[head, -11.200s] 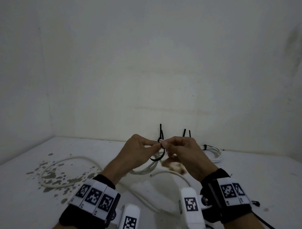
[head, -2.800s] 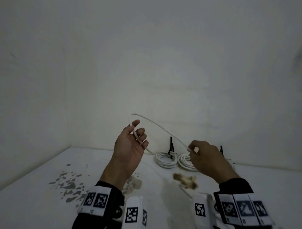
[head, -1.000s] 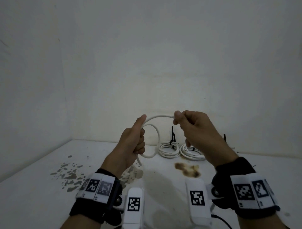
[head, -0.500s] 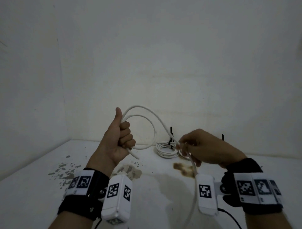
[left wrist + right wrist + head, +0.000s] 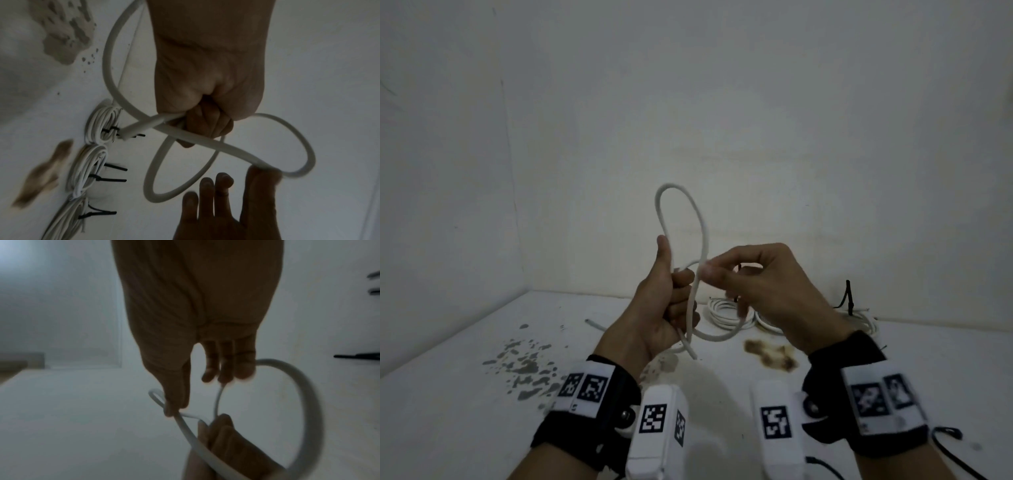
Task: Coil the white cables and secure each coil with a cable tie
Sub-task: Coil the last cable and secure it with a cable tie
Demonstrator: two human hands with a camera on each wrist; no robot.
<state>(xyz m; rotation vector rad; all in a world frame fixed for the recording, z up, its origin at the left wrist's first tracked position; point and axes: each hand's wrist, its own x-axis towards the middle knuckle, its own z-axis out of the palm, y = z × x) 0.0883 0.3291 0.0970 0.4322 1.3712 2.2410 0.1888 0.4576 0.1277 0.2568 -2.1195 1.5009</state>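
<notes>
Two hands work above the white worktop (image 5: pixel 465 428): the left hand (image 5: pixel 661 308), thumb up, grips the white cable (image 5: pixel 702 236) in its curled fingers while the right hand (image 5: pixel 763 291) pinches the raised loop, beyond them tied coils (image 5: pixel 98 126) with black cable ties (image 5: pixel 111 180).

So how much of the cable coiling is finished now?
Three tied white cable coils lie by the wall, each with black cable ties. The left hand grips a loose white cable in loops; the right hand pinches the next loop. This coil is unfinished and untied.
</notes>
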